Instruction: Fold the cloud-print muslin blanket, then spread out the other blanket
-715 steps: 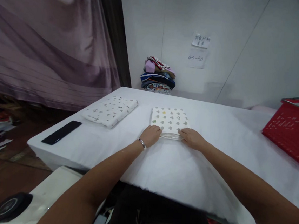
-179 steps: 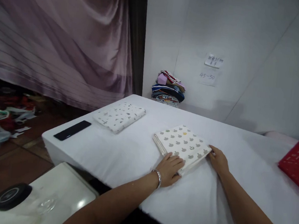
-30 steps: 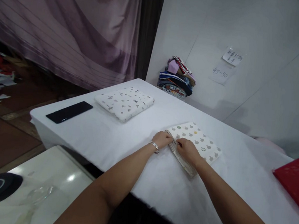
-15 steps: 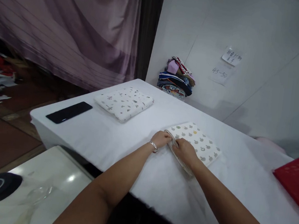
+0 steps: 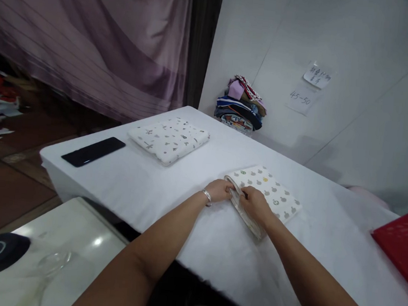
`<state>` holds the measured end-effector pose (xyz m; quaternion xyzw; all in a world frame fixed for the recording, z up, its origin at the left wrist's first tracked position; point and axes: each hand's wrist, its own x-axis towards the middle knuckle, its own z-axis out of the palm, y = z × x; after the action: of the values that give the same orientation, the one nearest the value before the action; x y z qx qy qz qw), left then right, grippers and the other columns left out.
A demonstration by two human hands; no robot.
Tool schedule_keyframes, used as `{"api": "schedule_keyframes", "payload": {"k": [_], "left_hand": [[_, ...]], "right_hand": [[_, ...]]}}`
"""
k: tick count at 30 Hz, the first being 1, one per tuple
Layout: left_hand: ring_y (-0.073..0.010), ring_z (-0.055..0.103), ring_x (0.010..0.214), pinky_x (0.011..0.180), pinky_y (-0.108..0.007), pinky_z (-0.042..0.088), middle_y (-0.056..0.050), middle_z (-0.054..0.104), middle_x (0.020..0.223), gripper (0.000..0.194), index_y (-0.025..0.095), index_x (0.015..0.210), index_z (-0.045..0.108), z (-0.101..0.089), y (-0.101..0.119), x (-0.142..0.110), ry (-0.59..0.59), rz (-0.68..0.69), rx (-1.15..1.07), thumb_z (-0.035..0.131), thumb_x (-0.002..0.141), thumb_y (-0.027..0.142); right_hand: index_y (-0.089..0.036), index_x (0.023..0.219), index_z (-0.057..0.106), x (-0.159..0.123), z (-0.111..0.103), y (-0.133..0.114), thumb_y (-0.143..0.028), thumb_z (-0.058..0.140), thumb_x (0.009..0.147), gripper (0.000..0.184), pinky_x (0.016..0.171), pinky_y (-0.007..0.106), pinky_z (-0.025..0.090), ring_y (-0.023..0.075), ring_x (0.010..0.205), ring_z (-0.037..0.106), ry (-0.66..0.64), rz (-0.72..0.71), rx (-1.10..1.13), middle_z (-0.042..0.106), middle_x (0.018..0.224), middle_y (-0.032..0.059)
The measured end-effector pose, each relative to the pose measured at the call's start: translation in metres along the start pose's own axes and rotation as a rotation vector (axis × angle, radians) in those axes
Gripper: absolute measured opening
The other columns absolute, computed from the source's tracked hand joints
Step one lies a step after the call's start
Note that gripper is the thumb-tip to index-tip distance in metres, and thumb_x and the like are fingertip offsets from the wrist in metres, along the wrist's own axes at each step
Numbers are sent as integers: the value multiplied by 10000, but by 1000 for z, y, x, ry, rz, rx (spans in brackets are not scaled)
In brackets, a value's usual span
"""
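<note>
Our left hand (image 5: 219, 191) and right hand (image 5: 255, 206) pinch the cloth's (image 5: 276, 191) layered near-left edge, a sensible hold for something likely soft and light.

We reach both bare arms forward, and they draw together toward the hands. Our left arm (image 5: 143, 262) bends at the elbow, its forearm slanting up to the right; our right arm (image 5: 314, 279) comes in on a long diagonal from the lower right corner. Our left hand (image 5: 217, 191) is curled, fingers tucked in a pinch. Our right hand (image 5: 255, 207) sits just beside it — back upward, fingers bent inward, the fingertips hard to make out.
</note>
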<state>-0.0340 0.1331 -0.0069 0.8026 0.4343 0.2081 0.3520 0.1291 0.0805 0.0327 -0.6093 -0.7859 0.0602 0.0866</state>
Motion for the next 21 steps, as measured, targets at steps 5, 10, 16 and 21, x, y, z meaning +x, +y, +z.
{"api": "schedule_keyframes", "payload": {"k": [5, 10, 16, 21], "left_hand": [[-126, 556, 668, 532, -190, 355, 42, 617, 668, 252, 265, 852, 686, 2, 2, 0, 32, -12, 58, 548, 651, 201], [-119, 556, 666, 562, -189, 386, 40, 616, 681, 254, 242, 890, 679, 2, -1, 2, 32, -44, -27, 551, 671, 229], [-107, 550, 635, 569, -194, 404, 31, 620, 694, 196, 194, 830, 659, 0, -8, 6, 106, -80, -119, 582, 651, 218], [-88, 503, 522, 490, -186, 368, 18, 641, 626, 127, 173, 692, 650, -9, -9, 2, -66, -158, -136, 609, 627, 274]], "right_hand": [[-173, 762, 564, -1, 8, -3, -146, 415, 787, 154, 611, 221, 289, 124, 698, 502, -19, -5, -54, 588, 781, 31], [-185, 855, 562, -6, 10, -7, -290, 439, 849, 162, 607, 231, 297, 141, 758, 529, -49, 26, -92, 581, 878, 45], [-180, 901, 553, -9, 9, -14, -309, 447, 858, 172, 597, 237, 304, 149, 769, 535, -59, 50, -129, 565, 940, 65], [-176, 873, 566, -8, 5, -11, -246, 423, 861, 160, 645, 222, 313, 138, 777, 518, -82, 33, -74, 562, 893, 52]]}}
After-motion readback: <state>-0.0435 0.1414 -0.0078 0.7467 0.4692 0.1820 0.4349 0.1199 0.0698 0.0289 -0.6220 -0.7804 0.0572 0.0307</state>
